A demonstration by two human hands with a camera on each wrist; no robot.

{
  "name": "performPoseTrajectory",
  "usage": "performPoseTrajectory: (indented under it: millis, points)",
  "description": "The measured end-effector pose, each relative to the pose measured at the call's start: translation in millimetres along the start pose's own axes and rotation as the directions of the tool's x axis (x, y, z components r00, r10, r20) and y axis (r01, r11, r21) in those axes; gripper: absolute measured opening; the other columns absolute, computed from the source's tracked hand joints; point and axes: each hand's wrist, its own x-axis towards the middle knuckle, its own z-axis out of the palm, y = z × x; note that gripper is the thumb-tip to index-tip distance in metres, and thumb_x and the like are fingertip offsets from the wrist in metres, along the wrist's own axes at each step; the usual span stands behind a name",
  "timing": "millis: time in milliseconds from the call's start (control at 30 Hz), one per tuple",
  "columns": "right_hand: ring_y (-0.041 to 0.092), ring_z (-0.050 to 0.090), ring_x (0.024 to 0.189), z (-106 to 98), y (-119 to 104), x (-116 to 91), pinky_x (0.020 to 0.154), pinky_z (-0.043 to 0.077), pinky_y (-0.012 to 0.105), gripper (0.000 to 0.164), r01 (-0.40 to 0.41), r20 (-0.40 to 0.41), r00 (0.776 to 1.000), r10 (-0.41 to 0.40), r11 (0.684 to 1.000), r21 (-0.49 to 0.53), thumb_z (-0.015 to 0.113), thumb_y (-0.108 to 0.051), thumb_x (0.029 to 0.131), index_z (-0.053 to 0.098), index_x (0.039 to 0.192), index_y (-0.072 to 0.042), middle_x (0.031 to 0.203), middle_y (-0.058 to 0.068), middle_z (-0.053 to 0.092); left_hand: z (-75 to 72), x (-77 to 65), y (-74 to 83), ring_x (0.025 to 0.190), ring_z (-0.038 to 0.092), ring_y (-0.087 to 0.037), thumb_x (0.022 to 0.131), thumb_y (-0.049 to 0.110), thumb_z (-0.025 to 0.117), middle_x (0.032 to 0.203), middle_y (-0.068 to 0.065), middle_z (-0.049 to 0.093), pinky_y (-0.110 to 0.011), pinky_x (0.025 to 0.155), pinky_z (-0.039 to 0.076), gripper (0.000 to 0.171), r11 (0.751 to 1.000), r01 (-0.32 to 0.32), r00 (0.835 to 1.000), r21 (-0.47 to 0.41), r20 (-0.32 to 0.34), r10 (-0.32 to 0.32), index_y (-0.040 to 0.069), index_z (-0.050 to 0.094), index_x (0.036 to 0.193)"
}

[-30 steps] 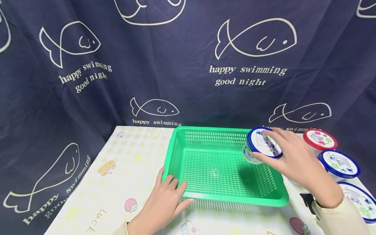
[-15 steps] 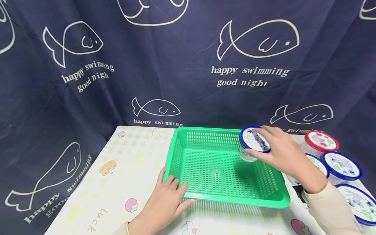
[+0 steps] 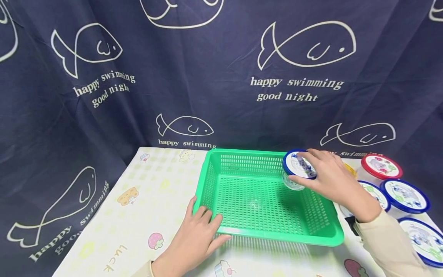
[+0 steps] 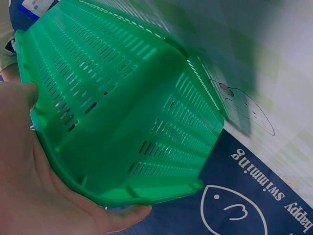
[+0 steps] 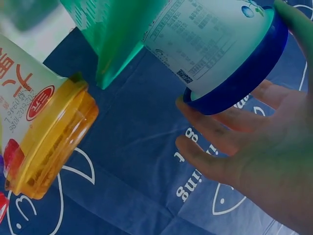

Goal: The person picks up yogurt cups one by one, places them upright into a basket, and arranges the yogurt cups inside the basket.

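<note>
In the head view, a tub with a blue lid (image 3: 299, 164) is tilted over the right back part of a green plastic basket (image 3: 273, 237). My right hand (image 3: 333, 181) grips the tub by its lid, fingers and thumb around the edge. The right wrist view shows the tub's printed label (image 5: 195, 44) and my right hand (image 5: 264, 142) at the blue lid. My left hand (image 3: 194, 234) holds the basket's near left corner, with some fingers over the rim. In the left wrist view, my left hand (image 4: 54, 181) lies along the rim of the basket (image 4: 122, 112).
Right of the basket stand a red-lidded tub (image 3: 382, 166) and several blue-lidded tubs (image 3: 405, 195). A yellow-lidded tub (image 5: 54, 137) is partly behind my right hand in the head view. The table has a patterned cloth (image 3: 145, 215); a dark blue curtain (image 3: 228, 77) hangs behind.
My right hand has moved left with the blue-lidded tub, further over the basket, then nearly stopped. The left hand stays at the basket's corner.
</note>
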Motion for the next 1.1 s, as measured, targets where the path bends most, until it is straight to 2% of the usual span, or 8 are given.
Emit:
performPoseTrajectory:
  millis: [500,800,1100]
  points:
    - [0.048,0.052,0.115,13,-1,6,0.097,0.037,0.068,0.072,0.043,0.127,0.991,-0.038,0.999,-0.032,0.079,-0.053,0.078,0.062,0.13,-0.006,0.124,0.026,0.059,-1.2,-0.1,0.4,0.095,0.058,-0.026,0.1,0.06,0.041,0.074,0.002,0.054,-0.067,0.108,0.027,0.049,1.0,0.005,1.0,0.006,0.005,-0.005,0.015,0.059,0.094]
    - [0.042,0.056,0.106,26,5,9,0.091,0.044,0.06,0.072,0.094,0.132,0.987,-0.087,0.994,-0.048,0.081,-0.052,0.076,0.063,0.128,-0.004,0.121,0.024,0.061,0.8,-0.4,0.4,0.094,0.057,-0.026,0.1,0.06,0.041,0.077,0.001,0.057,-0.067,0.109,0.026,0.049,1.0,0.006,1.0,0.013,0.016,-0.006,0.016,0.061,0.095]
    - [0.043,0.059,0.107,34,8,5,0.09,0.048,0.059,0.071,0.116,0.127,0.986,-0.112,0.993,-0.026,0.081,-0.05,0.077,0.063,0.126,-0.002,0.121,0.022,0.061,1.6,-1.1,0.4,0.092,0.056,-0.024,0.1,0.059,0.043,0.078,0.001,0.057,-0.068,0.107,0.028,0.048,1.0,-0.005,1.0,0.011,-0.007,0.005,0.015,0.061,0.095]
